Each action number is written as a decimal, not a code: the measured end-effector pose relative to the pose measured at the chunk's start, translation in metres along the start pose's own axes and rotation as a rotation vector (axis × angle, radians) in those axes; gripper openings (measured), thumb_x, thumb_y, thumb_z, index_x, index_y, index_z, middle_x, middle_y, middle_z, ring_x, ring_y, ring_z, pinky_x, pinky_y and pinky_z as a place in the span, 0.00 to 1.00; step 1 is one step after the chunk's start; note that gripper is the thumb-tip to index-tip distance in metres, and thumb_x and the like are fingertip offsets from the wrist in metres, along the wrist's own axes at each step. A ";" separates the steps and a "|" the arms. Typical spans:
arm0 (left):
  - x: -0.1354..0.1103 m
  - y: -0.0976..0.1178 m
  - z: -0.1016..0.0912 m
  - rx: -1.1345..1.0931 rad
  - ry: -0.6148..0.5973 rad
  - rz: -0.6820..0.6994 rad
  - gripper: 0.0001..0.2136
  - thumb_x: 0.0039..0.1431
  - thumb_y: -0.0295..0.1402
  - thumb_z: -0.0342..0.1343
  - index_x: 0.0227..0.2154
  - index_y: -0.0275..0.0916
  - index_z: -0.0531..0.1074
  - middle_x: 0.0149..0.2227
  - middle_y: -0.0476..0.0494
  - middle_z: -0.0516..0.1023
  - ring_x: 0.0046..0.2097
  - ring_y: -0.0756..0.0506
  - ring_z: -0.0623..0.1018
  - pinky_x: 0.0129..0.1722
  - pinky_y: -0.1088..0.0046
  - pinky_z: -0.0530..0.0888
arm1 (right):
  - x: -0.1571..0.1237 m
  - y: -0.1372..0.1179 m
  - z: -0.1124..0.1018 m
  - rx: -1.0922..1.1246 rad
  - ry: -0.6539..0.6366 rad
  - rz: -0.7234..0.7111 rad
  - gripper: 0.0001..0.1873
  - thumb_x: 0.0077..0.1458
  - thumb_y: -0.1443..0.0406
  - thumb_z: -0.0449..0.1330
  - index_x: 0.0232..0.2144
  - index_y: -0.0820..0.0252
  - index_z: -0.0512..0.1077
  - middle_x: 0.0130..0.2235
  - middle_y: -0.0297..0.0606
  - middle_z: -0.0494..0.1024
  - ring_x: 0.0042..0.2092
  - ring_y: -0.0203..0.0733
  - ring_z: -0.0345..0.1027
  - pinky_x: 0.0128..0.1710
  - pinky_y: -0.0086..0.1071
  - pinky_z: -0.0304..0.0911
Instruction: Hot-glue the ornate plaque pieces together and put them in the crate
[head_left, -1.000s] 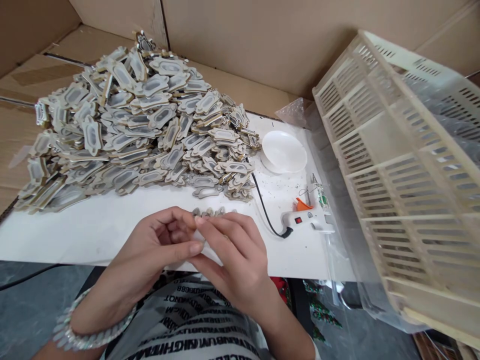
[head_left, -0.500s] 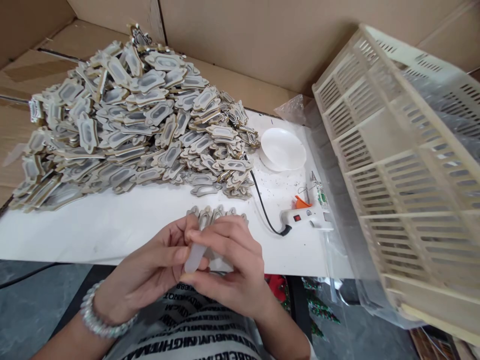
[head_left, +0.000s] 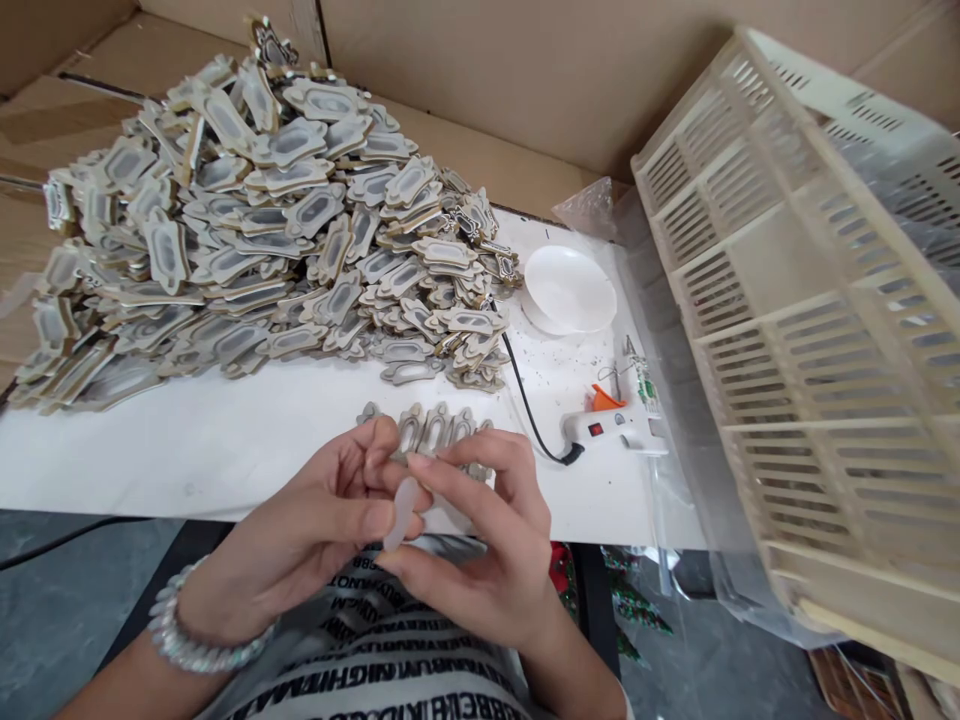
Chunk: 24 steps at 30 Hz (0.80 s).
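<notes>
A small translucent whitish oval piece is pinched between the thumb and fingers of my left hand. My right hand has its thumb at the piece's lower end and its index fingertip near the upper end, so both hands are on it. Just beyond my fingers, several ornate frame-shaped pieces stand side by side in a row on the white table, partly hidden by my hands. Behind them rises a big heap of similar grey and gold frame pieces.
To the right of the heap is a white bowl. A white glue gun with a black cord and an orange part lies nearer me. A tilted cream plastic crate fills the right side. Cardboard walls the back.
The oval piece has turned in my fingers and now shows shorter and narrower. My hands have shifted slightly right, and more of the row of frames shows. The camera view has moved a little.
</notes>
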<state>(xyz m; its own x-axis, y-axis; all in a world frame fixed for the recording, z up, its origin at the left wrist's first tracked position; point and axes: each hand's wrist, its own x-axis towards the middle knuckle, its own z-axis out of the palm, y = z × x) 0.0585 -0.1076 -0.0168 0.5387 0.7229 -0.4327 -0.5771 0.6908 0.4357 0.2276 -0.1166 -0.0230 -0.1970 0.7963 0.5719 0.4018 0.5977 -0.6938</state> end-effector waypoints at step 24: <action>-0.011 -0.021 0.000 0.286 0.350 0.347 0.11 0.43 0.34 0.75 0.29 0.48 0.80 0.28 0.54 0.83 0.32 0.51 0.82 0.33 0.84 0.78 | -0.029 0.002 0.025 -0.324 0.329 -0.185 0.07 0.54 0.72 0.67 0.33 0.54 0.80 0.30 0.34 0.75 0.35 0.42 0.62 0.37 0.39 0.64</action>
<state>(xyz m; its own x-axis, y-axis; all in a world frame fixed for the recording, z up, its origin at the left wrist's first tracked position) 0.0652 -0.1300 -0.0213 0.0837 0.8939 -0.4403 -0.4686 0.4253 0.7743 0.2121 -0.1364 -0.0520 -0.0194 0.5767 0.8167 0.6543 0.6250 -0.4258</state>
